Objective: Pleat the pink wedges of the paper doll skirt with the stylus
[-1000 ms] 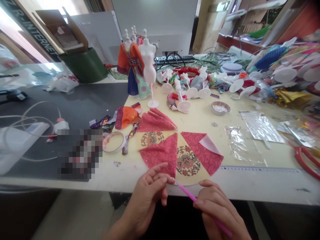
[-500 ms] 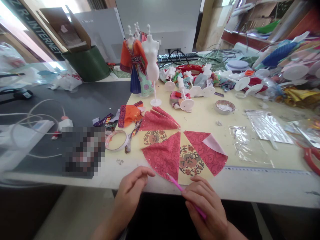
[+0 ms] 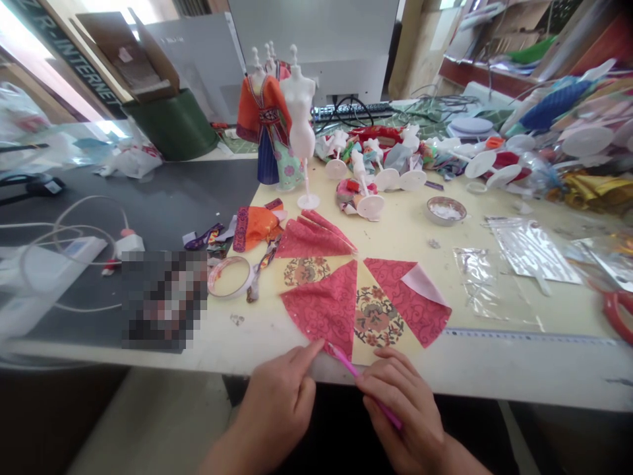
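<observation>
A red patterned fabric piece (image 3: 324, 303), shaped like a fan, lies near the table's front edge with tiny pale dots along its curved rim. My left hand (image 3: 279, 389) reaches in with the index finger stretched out, its tip touching that rim; the other fingers curl loosely and hold nothing. Between the fingers of my right hand (image 3: 405, 402) is a slim pink pen-like stick (image 3: 346, 363), its pale tip at the fabric close to my left fingertip. A second red piece (image 3: 413, 297) with one folded corner lies to the right, and a folded red piece (image 3: 316, 234) behind.
A roll of tape (image 3: 229, 277) and orange fabric (image 3: 257, 227) lie left. Dressed and bare mini mannequins (image 3: 299, 112) stand at the back. On the right are a small bowl (image 3: 446, 211) of white bits, plastic bags (image 3: 531, 251), a ruler (image 3: 524, 337) and red-handled scissors (image 3: 618, 316).
My left hand has moved right and its index finger now touches the fabric's curved edge. The right hand with the pink stick has shifted slightly left.
</observation>
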{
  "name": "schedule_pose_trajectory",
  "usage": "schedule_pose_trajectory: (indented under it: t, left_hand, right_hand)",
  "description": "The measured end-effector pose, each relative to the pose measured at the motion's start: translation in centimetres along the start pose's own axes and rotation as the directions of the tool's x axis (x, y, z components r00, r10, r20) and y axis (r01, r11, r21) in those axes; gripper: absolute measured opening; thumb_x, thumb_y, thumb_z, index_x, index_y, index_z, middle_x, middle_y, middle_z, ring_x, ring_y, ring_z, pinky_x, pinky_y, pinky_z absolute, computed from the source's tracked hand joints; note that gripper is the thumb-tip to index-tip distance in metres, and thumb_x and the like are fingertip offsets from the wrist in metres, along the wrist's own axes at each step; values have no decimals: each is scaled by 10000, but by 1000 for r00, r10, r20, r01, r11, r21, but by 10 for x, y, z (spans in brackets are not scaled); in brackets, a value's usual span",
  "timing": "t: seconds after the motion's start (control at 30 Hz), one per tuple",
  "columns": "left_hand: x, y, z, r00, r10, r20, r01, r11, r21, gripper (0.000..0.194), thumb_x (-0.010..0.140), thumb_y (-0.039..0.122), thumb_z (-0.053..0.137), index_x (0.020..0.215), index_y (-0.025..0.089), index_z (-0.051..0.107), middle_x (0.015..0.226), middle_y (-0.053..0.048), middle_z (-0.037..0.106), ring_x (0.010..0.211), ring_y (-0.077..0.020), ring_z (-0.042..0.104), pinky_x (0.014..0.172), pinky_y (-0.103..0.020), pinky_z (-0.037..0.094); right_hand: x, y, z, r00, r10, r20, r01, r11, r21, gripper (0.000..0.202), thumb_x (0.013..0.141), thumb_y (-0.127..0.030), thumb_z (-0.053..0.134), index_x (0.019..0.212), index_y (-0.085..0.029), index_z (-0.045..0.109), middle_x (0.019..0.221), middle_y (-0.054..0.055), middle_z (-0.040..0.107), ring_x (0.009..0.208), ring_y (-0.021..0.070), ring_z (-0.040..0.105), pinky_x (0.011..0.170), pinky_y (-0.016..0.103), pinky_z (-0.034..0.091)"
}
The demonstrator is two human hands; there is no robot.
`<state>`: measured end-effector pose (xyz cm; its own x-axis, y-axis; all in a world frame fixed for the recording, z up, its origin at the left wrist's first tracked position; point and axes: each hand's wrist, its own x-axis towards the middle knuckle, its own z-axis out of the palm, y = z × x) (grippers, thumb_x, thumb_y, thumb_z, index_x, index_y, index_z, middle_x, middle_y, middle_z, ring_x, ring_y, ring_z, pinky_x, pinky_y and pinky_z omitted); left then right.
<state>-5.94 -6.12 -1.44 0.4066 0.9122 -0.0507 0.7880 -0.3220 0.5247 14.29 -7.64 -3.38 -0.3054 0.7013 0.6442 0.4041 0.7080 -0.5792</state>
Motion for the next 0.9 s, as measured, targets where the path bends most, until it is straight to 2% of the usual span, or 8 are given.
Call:
schedule_pose_trajectory:
  t: [0.2, 0.6, 0.9]
  left_hand:
    - [0, 3, 0, 999, 34, -6, -33, 997, 73, 490, 784, 92, 335, 1233, 152, 522, 1005, -98, 681, 847, -210, 658, 747, -364, 550]
    - [1, 1, 4, 999, 50, 7, -51, 993, 108, 505, 792, 101, 325, 1266, 154, 493, 906, -83, 677, 753, -196, 651, 685, -345, 550]
    - [1, 2, 9, 993, 118, -29, -103, 947, 305, 483, 818, 115, 324, 1266, 167, 499, 772, -50, 640, 601, -196, 621, 523, -333, 524]
  right_hand:
    - [-2, 2, 2, 999, 13, 31, -12, 1000, -16, 259, 757, -2, 483, 967, -127, 569, 790, 51, 618, 699, 139, 565, 827, 413, 467]
    - [-1, 1, 1, 1000, 10, 22, -9, 999, -34, 239, 742, 1, 475, 913, -128, 582, 754, 48, 612, 674, 135, 566, 824, 404, 472]
    - [1, -1, -3, 1000, 1, -22, -2, 999, -37, 252, 732, 9, 460, 896, -132, 589, 691, 31, 592, 630, 123, 550, 795, 414, 488]
